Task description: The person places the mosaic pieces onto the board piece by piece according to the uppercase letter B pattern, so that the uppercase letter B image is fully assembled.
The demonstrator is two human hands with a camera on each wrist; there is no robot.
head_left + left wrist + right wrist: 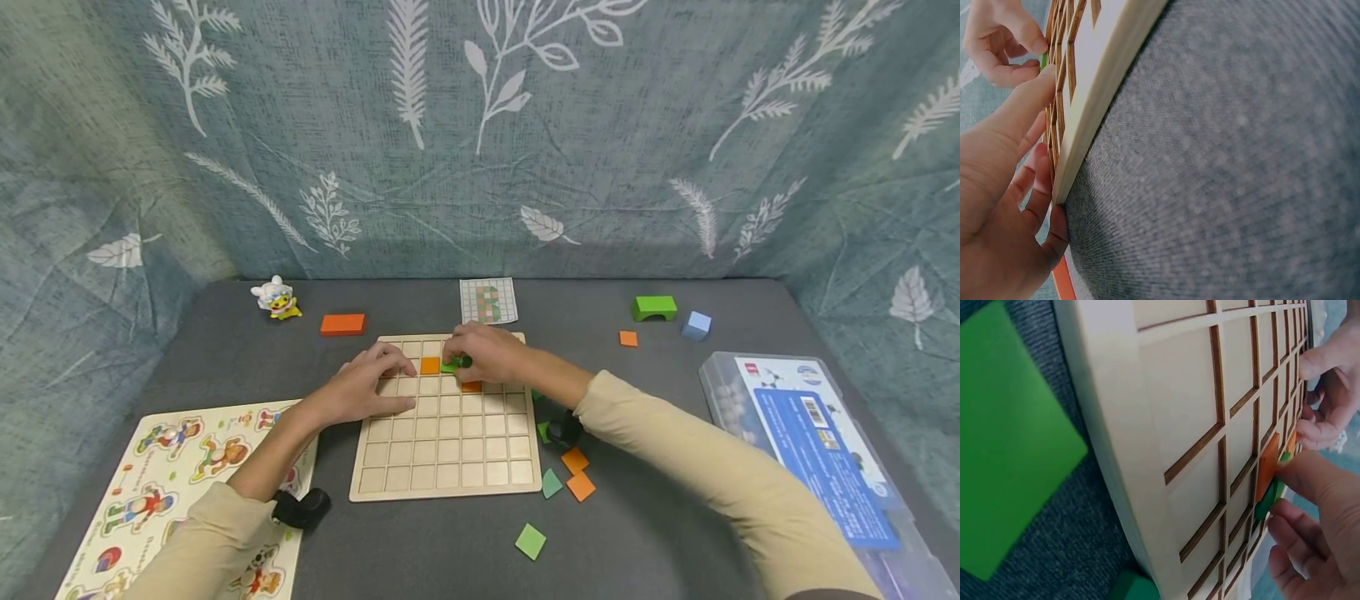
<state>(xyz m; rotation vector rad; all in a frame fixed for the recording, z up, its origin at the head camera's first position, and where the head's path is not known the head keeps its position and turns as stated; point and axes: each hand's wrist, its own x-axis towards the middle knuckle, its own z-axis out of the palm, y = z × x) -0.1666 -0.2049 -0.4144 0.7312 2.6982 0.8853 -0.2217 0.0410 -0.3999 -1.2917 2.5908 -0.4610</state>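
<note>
A pale wooden grid board (447,454) lies in the middle of the table. At its far part my right hand (491,354) pinches a light green tile (448,366) between thumb and fingers, low over the squares. Beside that tile is a dark green piece (1265,503), partly hidden by the hand in the head view. An orange tile (430,366) sits in a square to the left, and another orange tile (471,387) lies just nearer. My left hand (367,385) rests at the board's left edge, fingers spread and holding nothing.
A printed pattern card (488,301) lies beyond the board. Right of it are loose orange tiles (581,487), a dark green rounded piece (551,483) and a green square (531,542). A picture puzzle board (127,467) is at left, a plastic box (810,450) at right.
</note>
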